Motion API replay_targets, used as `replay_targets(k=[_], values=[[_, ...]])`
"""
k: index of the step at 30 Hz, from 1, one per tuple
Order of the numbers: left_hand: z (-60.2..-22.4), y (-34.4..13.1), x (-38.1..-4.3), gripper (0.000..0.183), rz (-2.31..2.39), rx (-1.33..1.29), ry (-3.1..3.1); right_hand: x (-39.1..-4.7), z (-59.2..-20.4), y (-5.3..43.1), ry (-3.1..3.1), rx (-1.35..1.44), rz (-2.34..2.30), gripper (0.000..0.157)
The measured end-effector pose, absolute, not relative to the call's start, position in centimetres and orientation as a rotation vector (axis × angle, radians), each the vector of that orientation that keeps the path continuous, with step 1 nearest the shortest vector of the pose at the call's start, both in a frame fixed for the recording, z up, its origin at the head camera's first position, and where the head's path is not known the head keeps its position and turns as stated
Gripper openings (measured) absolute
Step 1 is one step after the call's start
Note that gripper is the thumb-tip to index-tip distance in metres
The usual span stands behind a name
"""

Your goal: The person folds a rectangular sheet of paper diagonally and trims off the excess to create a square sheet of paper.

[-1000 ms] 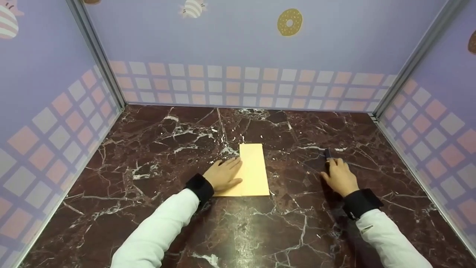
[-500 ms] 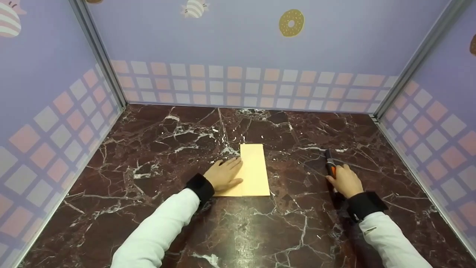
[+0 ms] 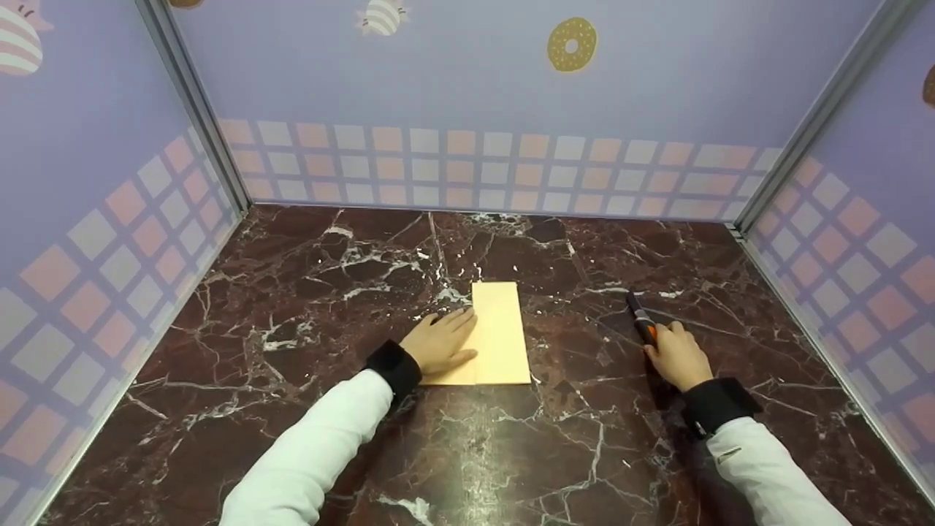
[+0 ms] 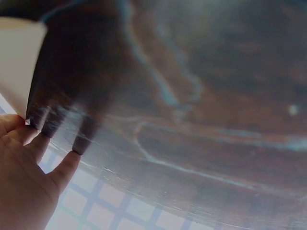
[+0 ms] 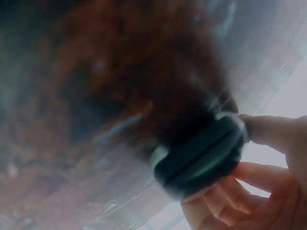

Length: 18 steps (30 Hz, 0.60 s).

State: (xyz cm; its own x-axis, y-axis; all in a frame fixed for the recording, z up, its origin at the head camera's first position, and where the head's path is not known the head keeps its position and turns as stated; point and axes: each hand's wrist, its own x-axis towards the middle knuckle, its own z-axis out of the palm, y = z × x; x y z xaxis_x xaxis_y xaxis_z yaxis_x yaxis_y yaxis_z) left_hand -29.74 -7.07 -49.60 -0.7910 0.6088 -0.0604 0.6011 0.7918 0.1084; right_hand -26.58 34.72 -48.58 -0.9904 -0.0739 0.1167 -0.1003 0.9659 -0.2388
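Note:
My left hand (image 3: 441, 343) lies flat with straight fingers on the left part of a pale yellow sheet (image 3: 502, 332) on the table. A lengthwise line runs down the sheet, and the hand covers some of it. In the left wrist view, a pale sheet edge (image 4: 19, 62) touches the fingertips. To the right, my right hand (image 3: 681, 356) grips a slim black tool (image 3: 640, 316) with a grey band and an orange part, its dark tip pointing up and left. The right wrist view shows the tool's rounded, slotted dark end (image 5: 204, 155) between thumb and fingers; its exact kind is unclear.
The dark red marble-patterned table (image 3: 292, 438) carries small white specks or scraps behind the sheet. Purple walls with a checked border (image 3: 497, 172) enclose the back and both sides. Grey metal posts (image 3: 193, 109) stand at the back corners.
My right hand has drawn back slightly toward me, uncovering the tool's orange part. The tool's tip has swung left. My left hand and the yellow sheet have stayed put.

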Motion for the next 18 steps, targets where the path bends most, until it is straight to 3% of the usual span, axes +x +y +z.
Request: replay_targets(k=[18], values=[[-49.4,-7.0,-29.7,0.068,0.123,0.969,2.891,-25.4,-49.4,31.5,-2.838,0.601,0.362,0.043]])
